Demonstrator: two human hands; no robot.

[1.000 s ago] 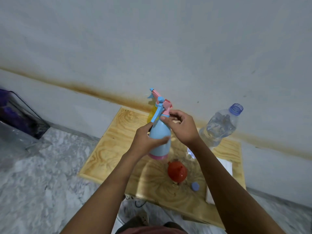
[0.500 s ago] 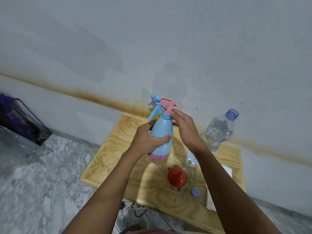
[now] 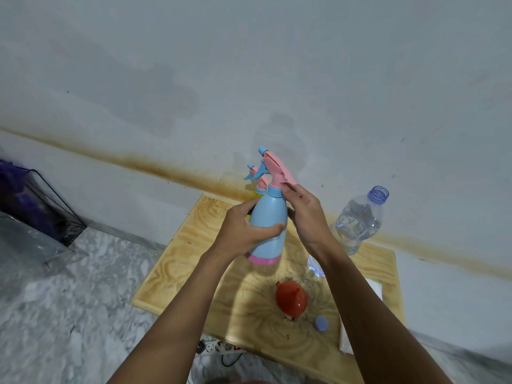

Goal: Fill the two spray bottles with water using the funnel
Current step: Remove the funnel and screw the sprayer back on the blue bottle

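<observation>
My left hand (image 3: 246, 227) grips the body of a light blue spray bottle (image 3: 270, 217) held above the wooden table (image 3: 177, 261). Its pink spray head (image 3: 277, 170) sits on the neck, and my right hand (image 3: 303, 212) rests its fingers against the head and collar. A second spray bottle (image 3: 256, 177), yellow with a pink head, stands behind, mostly hidden. A red funnel (image 3: 291, 299) lies mouth-down on the table. An uncapped clear water bottle (image 3: 357, 223) stands at the right, and its blue cap (image 3: 321, 323) lies near the funnel.
A white folded cloth (image 3: 372, 289) lies along the table's right edge. A power strip (image 3: 219, 347) lies on the marble floor under the table's front edge. A wire-framed bin with purple contents (image 3: 33, 206) stands at the left by the wall.
The blue bottle has risen slightly and its spray head has turned. My right hand has shifted from gripping the collar to resting open-fingered against the head.
</observation>
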